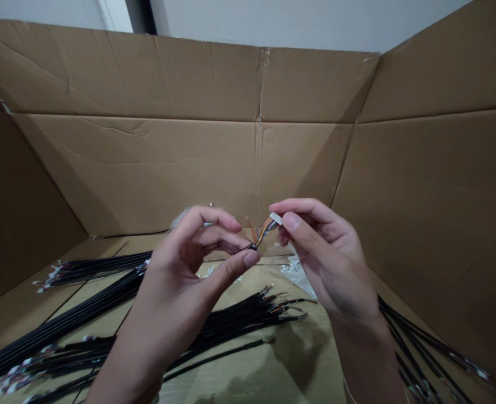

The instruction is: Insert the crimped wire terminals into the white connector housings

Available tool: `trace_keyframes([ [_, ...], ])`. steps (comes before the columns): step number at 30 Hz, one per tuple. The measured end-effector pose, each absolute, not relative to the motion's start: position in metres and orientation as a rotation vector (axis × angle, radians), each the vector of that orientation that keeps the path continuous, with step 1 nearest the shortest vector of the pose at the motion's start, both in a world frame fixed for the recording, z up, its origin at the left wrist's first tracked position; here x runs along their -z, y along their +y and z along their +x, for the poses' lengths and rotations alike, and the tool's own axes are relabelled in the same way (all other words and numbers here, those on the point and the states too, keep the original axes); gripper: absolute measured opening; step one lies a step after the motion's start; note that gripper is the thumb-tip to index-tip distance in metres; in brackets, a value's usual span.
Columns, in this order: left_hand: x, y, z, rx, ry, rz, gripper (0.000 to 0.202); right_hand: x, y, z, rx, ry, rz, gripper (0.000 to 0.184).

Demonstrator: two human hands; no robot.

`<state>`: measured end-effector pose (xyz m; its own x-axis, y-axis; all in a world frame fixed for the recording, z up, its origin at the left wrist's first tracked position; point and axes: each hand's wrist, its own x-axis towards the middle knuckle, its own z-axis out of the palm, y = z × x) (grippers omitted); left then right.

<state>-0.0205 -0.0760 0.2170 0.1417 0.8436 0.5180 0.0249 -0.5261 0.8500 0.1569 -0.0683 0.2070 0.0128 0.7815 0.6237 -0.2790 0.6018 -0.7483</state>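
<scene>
Between thumb and fingers, my left hand (208, 252) pinches the black end of a cable, from which several thin coloured wires (265, 229) fan out. Most of these wires run up into a small white connector housing (275, 218). That housing sits between the thumb and index finger of my right hand (319, 241). A red wire (250, 225) and a blue one stand loose beside the others, outside the housing. The rest of the held cable is hidden behind my left hand.
Below my hands lies a bundle of black cables (239, 314) with bare wire ends. More cable bundles (100, 297) lie at the left, and several cables (433, 342) at the right. White connectors rest on a plastic bag (298, 275). Cardboard walls (168, 151) enclose the work surface.
</scene>
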Motion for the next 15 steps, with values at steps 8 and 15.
trace_keyframes([
  [8,-0.2191,-0.0773,-0.0221,-1.473,0.809,1.67,0.02,-0.205,-0.0628,0.154,-0.929,-1.38,-0.624,0.018],
  [15,-0.2183,-0.0777,-0.0249,-1.485,0.791,1.717,0.019,-0.2047,-0.0599,0.1517,-1.041,-1.414,-0.605,0.012],
])
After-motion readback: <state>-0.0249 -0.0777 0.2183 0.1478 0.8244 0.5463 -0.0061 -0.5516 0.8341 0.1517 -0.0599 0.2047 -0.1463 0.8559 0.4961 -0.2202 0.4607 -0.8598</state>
